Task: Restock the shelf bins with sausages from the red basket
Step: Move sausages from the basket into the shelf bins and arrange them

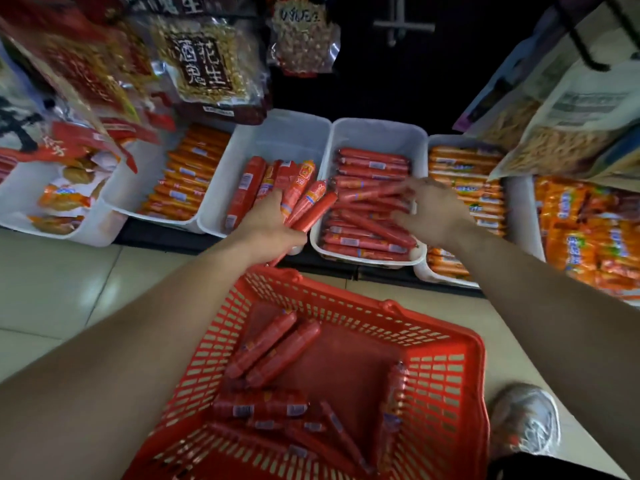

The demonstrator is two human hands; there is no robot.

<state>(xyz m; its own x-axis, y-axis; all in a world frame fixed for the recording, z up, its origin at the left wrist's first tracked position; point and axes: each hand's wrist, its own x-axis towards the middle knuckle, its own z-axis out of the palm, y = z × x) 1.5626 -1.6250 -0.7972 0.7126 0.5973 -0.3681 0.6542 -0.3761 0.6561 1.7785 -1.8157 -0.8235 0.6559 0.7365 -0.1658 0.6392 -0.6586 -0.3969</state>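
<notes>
Left hand [268, 223] grips fanned sausages [306, 202], long axes pointing away and right, above adjoining rims of two white bins [381, 133]. Right hand [433, 211], fingers spread, rests on right bin's stock [367, 233]. Red basket [450, 375] near, part filled.

A bundle of red sausages [308, 206] is gripped in the left hand [268, 225], fanned out above the rim between two white bins. A few thick red sausages are held in the left of these bins [277, 133], and the right bin [377, 135] is packed with thin red sausages [367, 233]. The right hand [433, 209] is held over that pile, fingers spread and blurred; whether anything is held cannot be told. Orange sausages [187, 174] are stacked in the bins on either side. Below, more red sausages [273, 348] are scattered in the red basket [446, 393], which is set on the tiled floor [52, 278] beside a shoe [523, 420]. Peanut bags [204, 64] are hung above.
</notes>
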